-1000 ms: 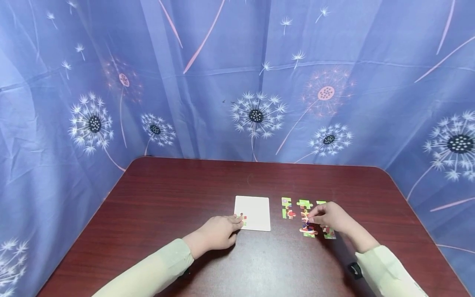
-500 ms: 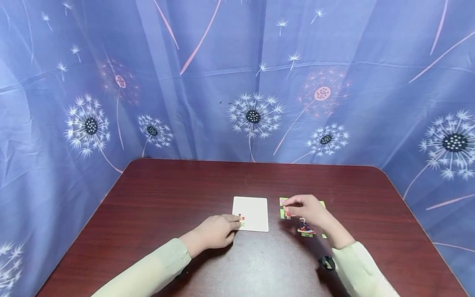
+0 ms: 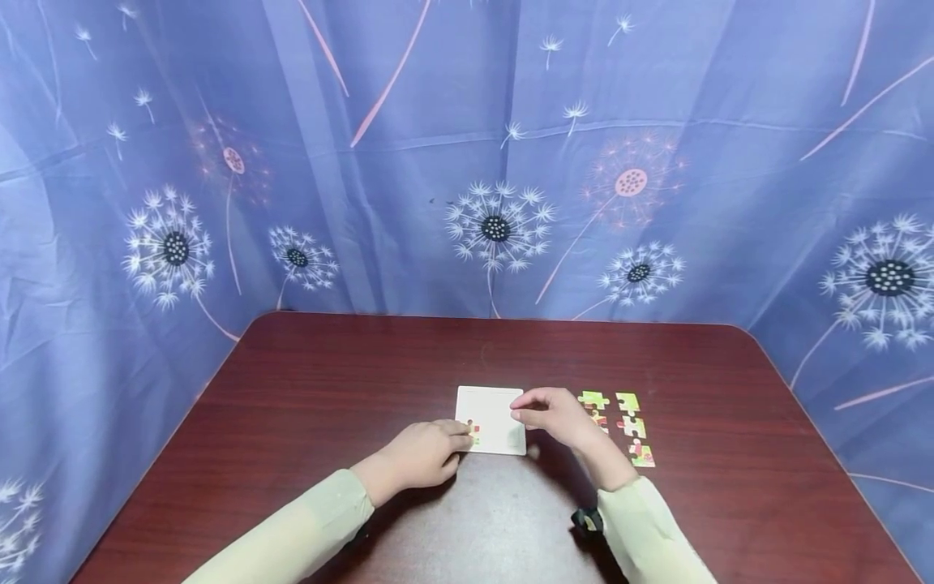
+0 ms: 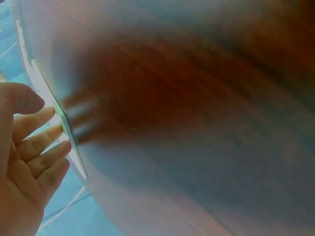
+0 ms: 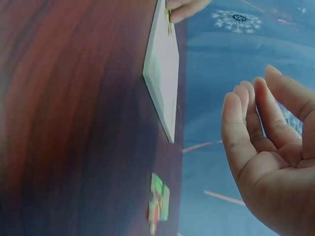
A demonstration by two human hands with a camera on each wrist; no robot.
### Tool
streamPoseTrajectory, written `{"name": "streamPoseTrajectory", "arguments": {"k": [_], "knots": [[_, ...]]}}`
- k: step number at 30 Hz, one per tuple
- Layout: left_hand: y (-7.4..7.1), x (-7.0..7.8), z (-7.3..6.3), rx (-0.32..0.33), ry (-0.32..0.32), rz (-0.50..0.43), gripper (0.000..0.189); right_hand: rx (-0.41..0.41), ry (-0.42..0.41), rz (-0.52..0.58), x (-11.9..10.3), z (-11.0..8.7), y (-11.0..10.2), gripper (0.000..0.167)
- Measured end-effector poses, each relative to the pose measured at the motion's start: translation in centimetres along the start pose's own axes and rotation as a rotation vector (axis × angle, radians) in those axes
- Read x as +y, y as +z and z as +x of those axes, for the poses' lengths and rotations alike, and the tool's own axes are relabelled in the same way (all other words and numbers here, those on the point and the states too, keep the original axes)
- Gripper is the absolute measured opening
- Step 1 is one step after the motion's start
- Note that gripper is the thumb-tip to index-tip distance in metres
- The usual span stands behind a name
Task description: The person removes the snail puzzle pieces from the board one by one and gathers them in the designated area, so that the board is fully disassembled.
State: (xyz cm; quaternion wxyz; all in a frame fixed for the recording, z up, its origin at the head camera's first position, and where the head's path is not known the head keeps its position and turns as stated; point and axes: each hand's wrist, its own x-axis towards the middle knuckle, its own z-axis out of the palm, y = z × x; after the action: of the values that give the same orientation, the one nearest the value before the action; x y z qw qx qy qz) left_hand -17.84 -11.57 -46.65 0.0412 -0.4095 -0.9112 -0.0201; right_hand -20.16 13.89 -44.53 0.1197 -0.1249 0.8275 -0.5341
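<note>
A white square puzzle board (image 3: 499, 410) lies on the table, with one colourful puzzle piece (image 3: 474, 430) at its lower left corner. My left hand (image 3: 426, 454) rests its fingertips on that piece and the board's left edge; its fingers look nearly straight in the left wrist view. Over the board's right edge hovers my right hand (image 3: 558, 418). In the right wrist view its fingers are loosely bent, thumb and forefinger apart, and nothing shows between them. Loose jigsaw pieces (image 3: 631, 426) lie right of the board, some hidden behind the right hand and forearm.
The dark red-brown table (image 3: 328, 373) has rounded far corners. A blue dandelion-print curtain (image 3: 409, 186) hangs behind it and along both sides. A dark band (image 3: 587, 521) sits by the right sleeve cuff.
My right hand has swept left from the loose pieces, across the left column of them, to the board's right edge. The left hand has stayed on the board.
</note>
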Motion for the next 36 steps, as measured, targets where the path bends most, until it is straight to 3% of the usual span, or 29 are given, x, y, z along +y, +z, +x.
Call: {"name": "streamPoseTrajectory", "arguments": {"k": [13, 21, 31, 36], "knots": [[-0.4, -0.4, -1.0, -0.022, -0.027, 0.007, 0.032, -0.007, 0.072, 0.036, -0.2, 1.3, 4.0, 0.031], [-0.3, -0.7, -1.6, -0.042, -0.034, 0.030, 0.032, -0.011, 0.051, -0.067, -0.1, 2.2, 5.1, 0.028], [-0.4, -0.6, -1.6, -0.059, -0.022, 0.026, 0.032, -0.014, 0.093, -0.097, -0.2, 2.5, 5.7, 0.025], [-0.6, -0.5, -1.6, -0.052, -0.016, 0.030, 0.032, -0.017, 0.096, -0.193, -0.5, 2.5, 5.8, 0.022]]}}
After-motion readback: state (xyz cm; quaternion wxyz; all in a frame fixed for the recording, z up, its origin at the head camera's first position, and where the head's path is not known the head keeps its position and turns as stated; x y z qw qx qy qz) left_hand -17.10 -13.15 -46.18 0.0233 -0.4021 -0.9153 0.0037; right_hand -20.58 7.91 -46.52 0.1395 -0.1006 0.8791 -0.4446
